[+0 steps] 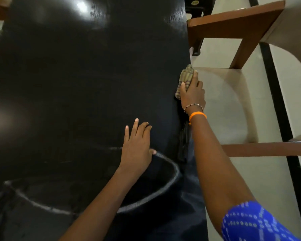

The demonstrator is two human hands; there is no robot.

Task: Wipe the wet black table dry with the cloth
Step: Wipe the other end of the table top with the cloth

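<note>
I see a big black table point(80, 75), shiny, with bright light spots on its top. A small tan striped cloth point(185, 79) sits bunched up at the table's right edge, about halfway along. My right hand point(192, 94) grips the cloth there.

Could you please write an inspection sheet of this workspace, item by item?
Surface: black table, glossy, with light reflections.
Job's things: striped cloth at the table's right edge.
Clutter: nothing seen.
Grippers: right hand grips the cloth; left hand rests flat on the table, fingers straight.
Cables: nothing seen.
Surroundings: wooden chair with pale seat beside the right edge; pale floor.
</note>
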